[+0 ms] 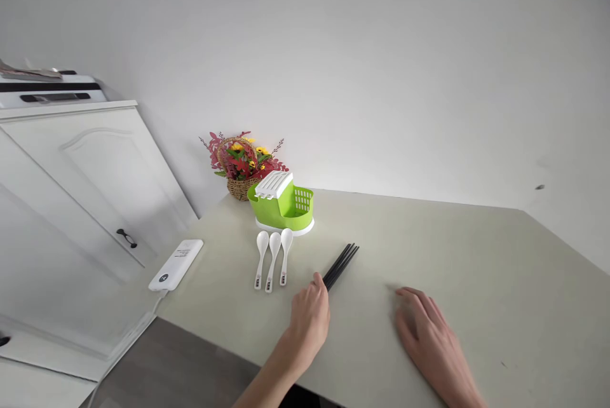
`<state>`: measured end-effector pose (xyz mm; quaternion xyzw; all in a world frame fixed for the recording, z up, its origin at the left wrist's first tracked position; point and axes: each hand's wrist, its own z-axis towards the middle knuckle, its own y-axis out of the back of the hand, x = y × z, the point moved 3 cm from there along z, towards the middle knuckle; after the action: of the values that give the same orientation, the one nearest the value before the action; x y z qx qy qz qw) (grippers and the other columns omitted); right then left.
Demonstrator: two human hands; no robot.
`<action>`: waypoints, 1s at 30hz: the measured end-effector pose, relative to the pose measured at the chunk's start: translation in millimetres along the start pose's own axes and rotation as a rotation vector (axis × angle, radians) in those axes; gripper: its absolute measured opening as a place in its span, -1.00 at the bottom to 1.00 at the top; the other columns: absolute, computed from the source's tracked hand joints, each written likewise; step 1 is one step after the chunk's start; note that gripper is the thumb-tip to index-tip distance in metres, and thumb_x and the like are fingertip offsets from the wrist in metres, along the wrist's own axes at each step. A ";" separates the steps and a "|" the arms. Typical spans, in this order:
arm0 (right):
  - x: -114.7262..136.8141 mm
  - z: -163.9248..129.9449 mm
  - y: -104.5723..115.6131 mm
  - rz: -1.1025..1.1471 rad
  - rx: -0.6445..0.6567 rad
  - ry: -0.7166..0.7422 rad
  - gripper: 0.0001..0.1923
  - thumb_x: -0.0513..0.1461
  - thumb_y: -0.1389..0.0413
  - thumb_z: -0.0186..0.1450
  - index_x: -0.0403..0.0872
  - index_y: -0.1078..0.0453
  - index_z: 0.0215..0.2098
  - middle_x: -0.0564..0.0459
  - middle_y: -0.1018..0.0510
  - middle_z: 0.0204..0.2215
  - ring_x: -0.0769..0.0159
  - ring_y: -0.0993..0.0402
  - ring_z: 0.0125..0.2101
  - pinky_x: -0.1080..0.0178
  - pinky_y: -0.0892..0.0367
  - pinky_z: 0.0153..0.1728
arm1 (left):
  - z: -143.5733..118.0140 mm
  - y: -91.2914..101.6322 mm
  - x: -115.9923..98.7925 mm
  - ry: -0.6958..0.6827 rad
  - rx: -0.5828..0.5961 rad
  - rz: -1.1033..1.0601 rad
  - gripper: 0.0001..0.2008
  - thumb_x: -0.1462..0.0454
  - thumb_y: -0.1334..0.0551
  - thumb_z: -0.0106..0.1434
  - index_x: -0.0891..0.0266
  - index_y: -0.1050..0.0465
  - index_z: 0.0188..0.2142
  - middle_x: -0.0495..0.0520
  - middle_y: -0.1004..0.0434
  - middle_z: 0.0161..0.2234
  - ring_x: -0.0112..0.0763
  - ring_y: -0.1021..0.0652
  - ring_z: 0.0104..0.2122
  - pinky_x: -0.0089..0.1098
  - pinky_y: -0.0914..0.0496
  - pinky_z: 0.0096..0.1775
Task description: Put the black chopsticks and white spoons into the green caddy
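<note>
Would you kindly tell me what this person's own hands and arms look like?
The left hand and the right hand are both bare, without gloves. No sleeve shows on the left forearm or the right wrist, and I can make out no watch, ring, bracelet or marking.

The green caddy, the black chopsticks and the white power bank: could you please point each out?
Green caddy (271,212), head view: its front wall.
Black chopsticks (340,264), head view: middle of their exposed length.
White power bank (176,264), head view: middle of its top face.
</note>
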<state>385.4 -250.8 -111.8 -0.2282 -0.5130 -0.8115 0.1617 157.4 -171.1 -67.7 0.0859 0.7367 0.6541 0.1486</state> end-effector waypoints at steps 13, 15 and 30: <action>14.5 26.6 -49.9 -0.240 -0.014 0.117 -0.33 -0.01 0.21 0.52 -0.15 0.00 0.49 -0.09 -0.20 0.42 0.05 0.04 0.45 -0.09 0.02 0.40 | -4.8 18.1 -62.8 -0.176 0.054 0.052 -0.77 0.42 -0.17 0.34 0.38 -0.44 -0.02 0.35 -0.55 -0.24 -0.05 -0.66 -0.24 -0.26 -0.46 -0.29; 13.8 25.7 -50.8 -0.253 -0.026 0.149 -0.33 -0.04 0.21 0.52 -0.17 0.00 0.49 -0.10 -0.20 0.42 0.03 0.06 0.45 -0.11 0.01 0.40 | -6.0 16.3 -66.8 -0.196 0.064 0.065 -0.78 0.43 -0.16 0.34 0.37 -0.46 -0.05 0.36 -0.55 -0.25 -0.04 -0.65 -0.23 -0.24 -0.46 -0.28; 8.8 23.8 -50.3 -0.306 -0.025 0.191 -0.32 -0.04 0.21 0.51 -0.20 0.02 0.49 -0.10 -0.13 0.44 0.05 0.08 0.45 -0.09 -0.01 0.40 | -16.1 12.5 -47.7 -0.164 -0.037 -0.036 -0.62 0.01 -0.20 0.42 0.33 -0.43 -0.09 0.25 -0.53 -0.24 -0.02 -0.59 -0.22 -0.15 -0.47 -0.21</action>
<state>357.9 -208.2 -136.5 -0.0714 -0.5138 -0.8510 0.0816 196.1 -200.0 -48.6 0.1232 0.7114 0.6555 0.2215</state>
